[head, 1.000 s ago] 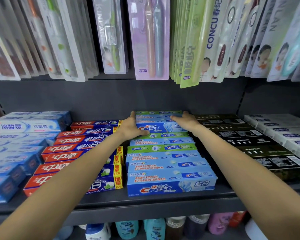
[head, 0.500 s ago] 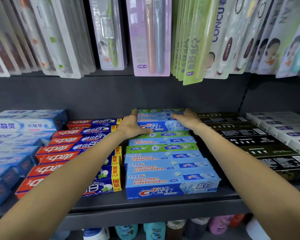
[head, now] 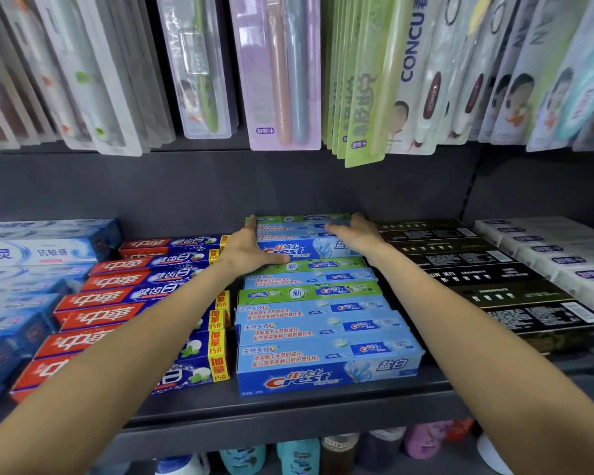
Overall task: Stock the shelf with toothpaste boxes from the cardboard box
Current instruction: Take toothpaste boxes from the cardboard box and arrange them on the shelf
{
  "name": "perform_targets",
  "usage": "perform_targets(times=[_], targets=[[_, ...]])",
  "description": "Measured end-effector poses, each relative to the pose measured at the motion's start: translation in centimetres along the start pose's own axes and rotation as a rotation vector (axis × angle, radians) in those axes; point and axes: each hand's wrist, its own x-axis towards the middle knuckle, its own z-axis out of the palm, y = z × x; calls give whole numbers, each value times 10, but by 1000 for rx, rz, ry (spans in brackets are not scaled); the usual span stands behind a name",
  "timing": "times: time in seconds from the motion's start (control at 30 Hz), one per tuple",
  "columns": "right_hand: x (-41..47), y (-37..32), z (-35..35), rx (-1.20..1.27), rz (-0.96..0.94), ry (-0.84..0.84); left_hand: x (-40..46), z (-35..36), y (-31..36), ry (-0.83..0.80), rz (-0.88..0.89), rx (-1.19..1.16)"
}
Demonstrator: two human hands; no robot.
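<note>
At 9 o'clock sit red and blue boxes (head: 141, 303). The left hand (head: 251, 248) grips the left end of the back stack of Crest toothpaste boxes (head: 306, 240) at 12 o'clock on the shelf (head: 288, 409). The right hand (head: 355, 234) grips its right end. Black boxes (head: 487, 279) lie at 3 o'clock.

Bright, even overhead store light; wide-angle bowing and soft blur toward edges, sharpest at centre.

toothpaste boxes (head: 323, 323) on shelf (head: 288, 411), toothbrushes (head: 278, 73) above
</note>
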Motion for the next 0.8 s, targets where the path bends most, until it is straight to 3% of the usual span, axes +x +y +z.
perform_targets(times=[0.27, 0.5, 0.8], targets=[[-38, -3, -16, -88, -34, -60, -18, -9, 7, -19, -38, 39], [-74, 14, -19, -195, -87, -94, -51, -12, -1, -65, -88, -114], [-82, 17, -2, -337, -145, -29, -55, 0, -4, -52, -49, 41]])
